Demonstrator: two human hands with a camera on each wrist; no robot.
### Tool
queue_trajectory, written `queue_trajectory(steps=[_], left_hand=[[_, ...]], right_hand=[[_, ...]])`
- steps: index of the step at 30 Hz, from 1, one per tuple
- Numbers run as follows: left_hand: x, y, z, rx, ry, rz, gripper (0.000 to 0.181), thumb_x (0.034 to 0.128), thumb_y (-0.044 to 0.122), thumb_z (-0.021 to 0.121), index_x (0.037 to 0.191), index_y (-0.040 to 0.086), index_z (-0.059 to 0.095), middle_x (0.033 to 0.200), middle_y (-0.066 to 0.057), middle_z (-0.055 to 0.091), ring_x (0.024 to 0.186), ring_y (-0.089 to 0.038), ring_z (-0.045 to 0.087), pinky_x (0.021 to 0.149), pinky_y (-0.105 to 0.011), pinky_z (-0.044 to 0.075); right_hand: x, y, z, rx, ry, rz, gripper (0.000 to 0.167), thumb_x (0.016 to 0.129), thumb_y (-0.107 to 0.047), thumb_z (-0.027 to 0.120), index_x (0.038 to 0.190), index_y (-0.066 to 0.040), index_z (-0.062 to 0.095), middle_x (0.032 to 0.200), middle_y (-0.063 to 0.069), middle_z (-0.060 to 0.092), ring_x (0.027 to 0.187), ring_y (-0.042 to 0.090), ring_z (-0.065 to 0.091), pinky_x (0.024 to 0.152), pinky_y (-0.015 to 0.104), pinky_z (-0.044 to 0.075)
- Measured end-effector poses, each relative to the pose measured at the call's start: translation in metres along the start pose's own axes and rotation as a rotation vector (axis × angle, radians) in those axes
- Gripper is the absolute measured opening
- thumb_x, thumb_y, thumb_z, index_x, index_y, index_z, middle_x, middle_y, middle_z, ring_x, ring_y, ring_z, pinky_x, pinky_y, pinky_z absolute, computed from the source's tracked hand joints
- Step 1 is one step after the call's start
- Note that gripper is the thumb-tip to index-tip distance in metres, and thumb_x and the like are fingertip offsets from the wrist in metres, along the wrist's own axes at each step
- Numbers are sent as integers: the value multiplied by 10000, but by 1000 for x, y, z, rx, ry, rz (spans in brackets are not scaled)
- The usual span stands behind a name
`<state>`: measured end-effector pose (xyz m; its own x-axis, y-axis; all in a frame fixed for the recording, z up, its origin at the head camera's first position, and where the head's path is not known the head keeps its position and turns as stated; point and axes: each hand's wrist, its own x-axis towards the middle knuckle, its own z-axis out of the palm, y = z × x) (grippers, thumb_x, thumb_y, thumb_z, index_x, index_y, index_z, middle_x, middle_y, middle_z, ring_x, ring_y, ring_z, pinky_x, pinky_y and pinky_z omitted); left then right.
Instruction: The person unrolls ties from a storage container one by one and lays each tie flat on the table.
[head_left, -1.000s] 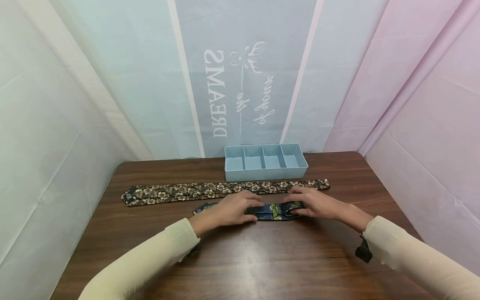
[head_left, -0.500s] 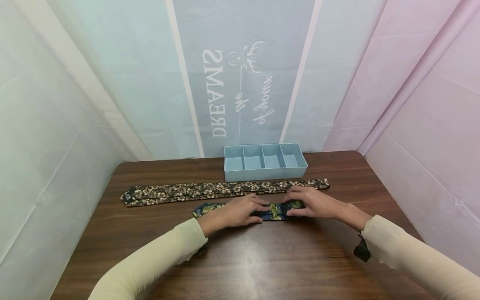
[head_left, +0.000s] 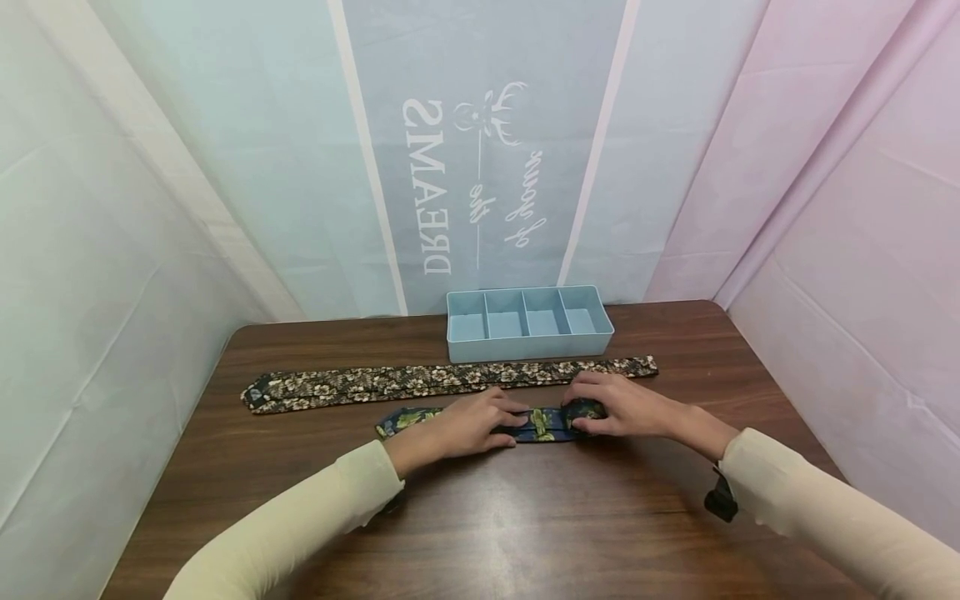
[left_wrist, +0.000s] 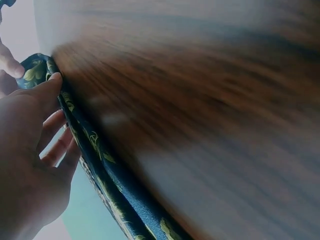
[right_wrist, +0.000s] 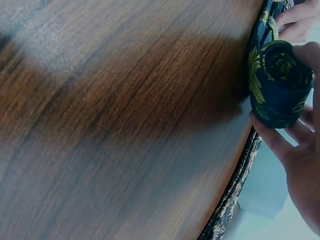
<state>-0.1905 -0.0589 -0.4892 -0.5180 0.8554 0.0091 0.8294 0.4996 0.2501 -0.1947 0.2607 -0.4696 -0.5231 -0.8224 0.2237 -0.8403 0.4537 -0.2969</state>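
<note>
A dark blue necktie (head_left: 551, 435) with a yellow-green floral pattern lies across the table, its right end rolled into a coil. My right hand (head_left: 630, 406) grips that roll (right_wrist: 285, 85), thumb on one side and fingers round the other; its spiral end shows in the right wrist view. My left hand (head_left: 468, 423) holds the flat part just left of the roll, thumb at the near edge and fingers towards the far edge. It covers the middle of the necktie, while the pointed left end (head_left: 405, 421) shows beyond the wrist.
Behind the blue one, a second necktie (head_left: 360, 384), black with cream flowers, lies stretched out flat. A light blue box (head_left: 531, 347) with several compartments stands at the back of the brown wooden table (head_left: 480, 525). Cloth walls enclose the back and sides.
The left hand slid right along the necktie, then back left, and the pointed end has shifted slightly left with it. The right hand stays on the roll, moving slightly left.
</note>
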Motion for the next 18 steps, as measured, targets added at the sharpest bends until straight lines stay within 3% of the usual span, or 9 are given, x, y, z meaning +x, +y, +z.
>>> queue_trajectory(steps=[5,9,12,18], left_hand=[[-8,-5,1,-14,15,7,443,1043,363,697,1445,183,654,1562,37,570,1268,-168,579,1003,-317,569],[-12,-8,-1,-15,9,6,443,1048,358,690,1449,174,650,1571,27,560,1321,-211,565,1107,-369,523],[-16,-8,-3,-20,1,-2,444,1050,358,688,1451,172,650,1577,25,553,1352,-236,550,1157,-405,485],[-21,-8,-5,-20,5,-8,446,1045,355,695,1450,172,650,1571,27,559,1283,-218,571,1096,-397,531]], right_hand=[[0,-1,-2,10,-39,-3,307,977,-212,751,1278,-152,758,1168,-22,618,866,42,540,738,273,520],[0,-2,-5,24,-64,6,317,989,-209,734,1301,-165,758,1172,-16,596,796,25,485,715,234,481],[1,-2,-5,25,-67,1,316,988,-208,734,1300,-159,755,1177,-16,599,826,33,500,733,249,491],[2,-1,-5,28,-49,-33,296,967,-187,738,1260,-144,751,1193,2,629,899,70,568,771,322,540]])
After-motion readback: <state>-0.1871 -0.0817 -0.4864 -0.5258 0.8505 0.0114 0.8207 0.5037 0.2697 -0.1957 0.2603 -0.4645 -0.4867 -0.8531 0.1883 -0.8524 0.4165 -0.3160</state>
